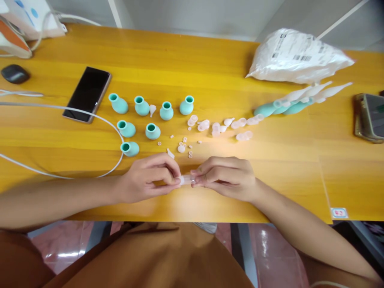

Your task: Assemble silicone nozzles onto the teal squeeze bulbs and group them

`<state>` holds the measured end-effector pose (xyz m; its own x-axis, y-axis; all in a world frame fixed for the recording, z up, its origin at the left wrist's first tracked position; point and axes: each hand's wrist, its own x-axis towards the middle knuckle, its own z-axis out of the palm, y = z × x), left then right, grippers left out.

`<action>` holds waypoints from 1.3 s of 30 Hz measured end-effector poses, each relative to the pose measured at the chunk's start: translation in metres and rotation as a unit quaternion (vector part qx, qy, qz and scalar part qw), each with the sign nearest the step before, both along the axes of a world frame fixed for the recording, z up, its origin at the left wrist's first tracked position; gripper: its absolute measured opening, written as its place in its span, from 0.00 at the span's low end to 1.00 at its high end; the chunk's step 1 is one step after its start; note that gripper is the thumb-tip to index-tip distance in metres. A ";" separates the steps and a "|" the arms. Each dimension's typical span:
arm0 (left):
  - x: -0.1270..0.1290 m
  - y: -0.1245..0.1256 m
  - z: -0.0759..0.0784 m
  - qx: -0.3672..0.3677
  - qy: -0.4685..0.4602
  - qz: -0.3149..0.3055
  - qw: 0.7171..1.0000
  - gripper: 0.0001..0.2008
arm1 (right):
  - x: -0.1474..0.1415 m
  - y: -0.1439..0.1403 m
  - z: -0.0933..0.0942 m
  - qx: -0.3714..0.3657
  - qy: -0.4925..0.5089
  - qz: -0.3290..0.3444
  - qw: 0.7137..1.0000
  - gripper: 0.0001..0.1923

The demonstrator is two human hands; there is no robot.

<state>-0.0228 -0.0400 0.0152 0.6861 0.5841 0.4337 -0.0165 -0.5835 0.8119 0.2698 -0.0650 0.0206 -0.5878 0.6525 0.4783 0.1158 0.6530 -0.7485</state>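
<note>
Clear silicone piece (186,179) sits pinched between both hands just above the wooden table (228,72), close to its near edge. Left hand (147,178) closes thumb and fingertips on one end; right hand (225,177) clamps the other end the same way. Beyond the piece lie small pale parts (216,127), and further left seven teal bulbs (141,118) stand in rows. Bare tabletop lies open right of the piece; a white cable (60,108) loops off to its left.
</note>
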 end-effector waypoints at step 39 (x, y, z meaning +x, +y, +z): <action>0.002 -0.004 -0.005 -0.044 0.051 -0.032 0.997 0.08 | 0.010 0.003 0.013 0.014 -0.017 -0.066 0.998 0.12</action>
<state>-0.0210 -0.0435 0.0103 0.7617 0.5700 0.3081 0.0340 -0.5100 0.8595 0.2795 -0.0623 0.0331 -0.5141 0.7121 0.4781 0.2266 0.6504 -0.7250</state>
